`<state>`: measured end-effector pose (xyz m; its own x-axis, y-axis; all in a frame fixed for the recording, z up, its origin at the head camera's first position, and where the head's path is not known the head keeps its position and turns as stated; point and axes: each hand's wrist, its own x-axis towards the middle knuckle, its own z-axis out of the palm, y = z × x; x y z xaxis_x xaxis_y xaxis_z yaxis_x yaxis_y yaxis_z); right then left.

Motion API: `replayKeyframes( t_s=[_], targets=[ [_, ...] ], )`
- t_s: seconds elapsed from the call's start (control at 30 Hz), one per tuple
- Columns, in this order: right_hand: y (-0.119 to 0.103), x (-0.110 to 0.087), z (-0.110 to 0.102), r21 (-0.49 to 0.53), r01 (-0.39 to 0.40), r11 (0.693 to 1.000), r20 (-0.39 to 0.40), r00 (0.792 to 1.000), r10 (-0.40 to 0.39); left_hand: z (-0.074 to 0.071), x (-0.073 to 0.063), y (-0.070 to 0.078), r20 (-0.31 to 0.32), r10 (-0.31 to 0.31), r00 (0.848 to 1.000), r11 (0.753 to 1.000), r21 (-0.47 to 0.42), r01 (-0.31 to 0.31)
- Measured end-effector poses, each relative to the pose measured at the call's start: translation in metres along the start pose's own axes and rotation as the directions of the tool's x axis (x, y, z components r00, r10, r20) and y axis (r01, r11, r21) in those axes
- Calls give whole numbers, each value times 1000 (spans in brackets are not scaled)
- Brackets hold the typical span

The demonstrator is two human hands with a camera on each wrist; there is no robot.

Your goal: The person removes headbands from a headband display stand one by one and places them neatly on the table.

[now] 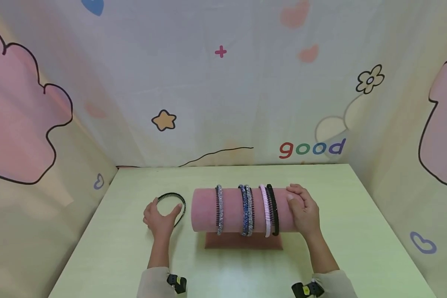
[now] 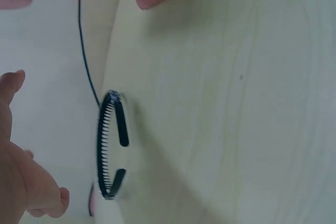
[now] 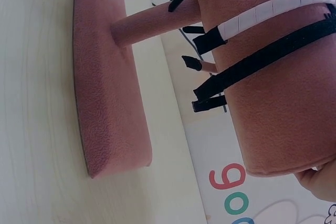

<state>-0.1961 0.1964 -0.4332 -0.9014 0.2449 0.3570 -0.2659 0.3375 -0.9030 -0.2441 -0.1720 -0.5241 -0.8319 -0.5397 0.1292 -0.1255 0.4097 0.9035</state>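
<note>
Head view: the loose band (image 1: 172, 194), dark and toothed, is at the left of the bench (image 1: 108, 248), beside the roll (image 1: 231, 211) and apart from it. The left hand (image 1: 160, 223) is at the band, its fingers spread and released, clenched on nothing; left wrist view shows a gap between hand and band, with the band's 2 tips turned away from the hand. The right hand (image 1: 306, 213) is grasping the right end of the roll, thumb on the front and fingers over the top. Round the roll sit 5 more bands: a silver band (image 1: 220, 210) alone toward the left end, a blue band (image 1: 244, 211) touching or nearly touching a grey band (image 1: 250, 211) at the middle, then a pale band (image 1: 266, 211) and a black band (image 1: 274, 211) nearest the right hand. Right wrist view shows the tips of the pale and black bands poking out past the roll, and a post (image 3: 157, 23) joining the roll to its pink base (image 1: 243, 241), which stands on the bench. Behind is a wall (image 1: 223, 91) printed with a star (image 1: 164, 120), a flower (image 1: 370, 79) and "good" (image 1: 313, 149).
</note>
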Motion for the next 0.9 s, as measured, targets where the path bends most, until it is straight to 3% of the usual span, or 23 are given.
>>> replayKeyframes(
  t_s=[0.13, 0.33, 0.47, 0.7, 0.9],
  targets=[
    [-14, -2, 1, -3, -7, 1000, 5, 1000, 7, -3, -12, 11, 40, 79, 996, 995, -64, -76],
    [10, 2, 0, -15, -31, 999, 10, 999, 31, -5, -32, 25, 76, 165, 983, 978, -141, -153],
    [14, 2, 0, -5, -15, 1000, 22, 1000, 15, -7, -42, 35, 73, 207, 976, 958, -219, -187],
    [-20, -4, 0, -10, -10, 1000, 22, 1000, 10, -12, -53, 55, 138, 261, 956, 900, -392, -189],
    [-24, -7, -1, -13, -11, 1000, 25, 1000, 11, -13, -59, 62, 161, 282, 946, 867, -466, -180]
  ],
)
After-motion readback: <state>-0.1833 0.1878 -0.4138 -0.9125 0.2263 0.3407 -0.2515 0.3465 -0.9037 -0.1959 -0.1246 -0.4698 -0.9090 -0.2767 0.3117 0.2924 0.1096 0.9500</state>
